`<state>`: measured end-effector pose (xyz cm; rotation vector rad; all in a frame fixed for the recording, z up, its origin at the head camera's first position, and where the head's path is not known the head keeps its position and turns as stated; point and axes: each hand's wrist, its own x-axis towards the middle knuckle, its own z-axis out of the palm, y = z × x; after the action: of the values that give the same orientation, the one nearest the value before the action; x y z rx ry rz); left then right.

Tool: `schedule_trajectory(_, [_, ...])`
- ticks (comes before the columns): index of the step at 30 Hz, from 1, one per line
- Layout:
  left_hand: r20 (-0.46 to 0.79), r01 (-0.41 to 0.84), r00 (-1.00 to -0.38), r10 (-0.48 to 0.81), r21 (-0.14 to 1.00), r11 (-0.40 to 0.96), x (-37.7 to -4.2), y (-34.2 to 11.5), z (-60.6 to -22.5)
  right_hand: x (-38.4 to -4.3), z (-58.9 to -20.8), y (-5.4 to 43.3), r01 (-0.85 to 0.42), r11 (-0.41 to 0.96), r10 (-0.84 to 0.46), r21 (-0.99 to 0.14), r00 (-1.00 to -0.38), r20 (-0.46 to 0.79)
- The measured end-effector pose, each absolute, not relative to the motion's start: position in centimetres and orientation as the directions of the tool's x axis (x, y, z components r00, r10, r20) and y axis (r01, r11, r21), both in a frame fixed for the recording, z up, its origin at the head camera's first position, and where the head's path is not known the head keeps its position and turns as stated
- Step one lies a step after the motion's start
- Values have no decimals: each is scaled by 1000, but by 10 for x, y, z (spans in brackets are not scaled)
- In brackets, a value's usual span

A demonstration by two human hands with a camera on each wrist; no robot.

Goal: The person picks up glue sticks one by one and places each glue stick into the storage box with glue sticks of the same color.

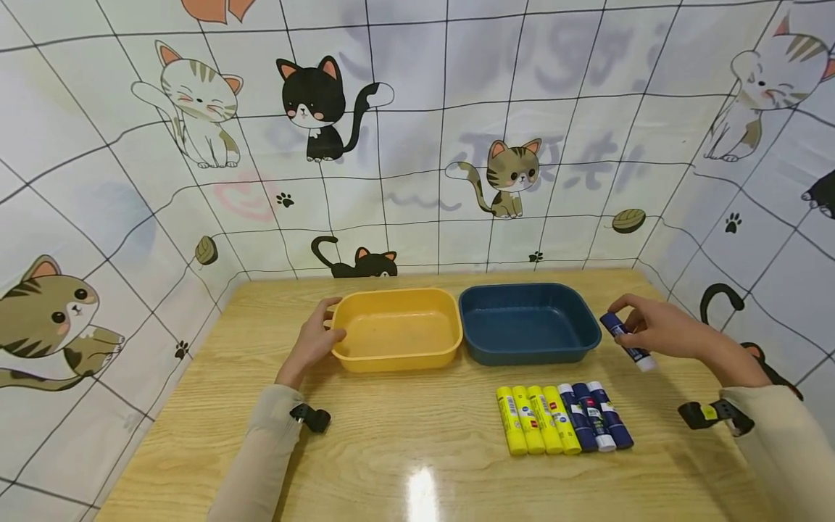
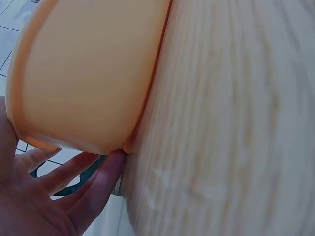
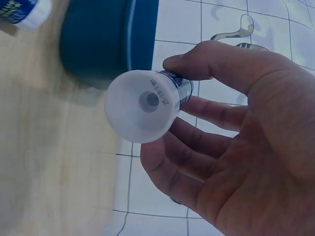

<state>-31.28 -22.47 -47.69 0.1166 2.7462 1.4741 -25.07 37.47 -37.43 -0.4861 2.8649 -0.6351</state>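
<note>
My left hand (image 1: 316, 338) holds the left end of a yellow plastic basin (image 1: 398, 365), thumb at the rim and fingers against the outer wall. In the left wrist view, fingertips (image 2: 115, 160) touch the basin's wall (image 2: 88, 73) low down, close to the table. Beyond the right end of a dark blue basin (image 1: 528, 353), my right hand (image 1: 659, 328) pinches a blue glue stick (image 1: 638, 354) between thumb and fingers. It is tilted, and its white end (image 3: 140, 105) faces the right wrist camera. Both basins stand side by side, with nothing inside them.
In front of the blue basin lies a row of glue sticks: several yellow ones (image 1: 536, 420) on the left, three blue-and-white ones (image 1: 592, 417) on the right. A cat-print sheet (image 1: 417, 145) rises behind and beside the wooden table (image 1: 365, 442).
</note>
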Motion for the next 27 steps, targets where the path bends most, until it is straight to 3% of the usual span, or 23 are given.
schedule_trajectory(16, [8,51,-997,81,840,540,-311,-224,-474,-290,-351,342,-335,850,-390,-407,-919,-58])
schedule_trajectory(27, [8,45,-998,70,839,543,-310,-224,-476,-313,-349,332,-300,848,-387,-437,-914,-125])
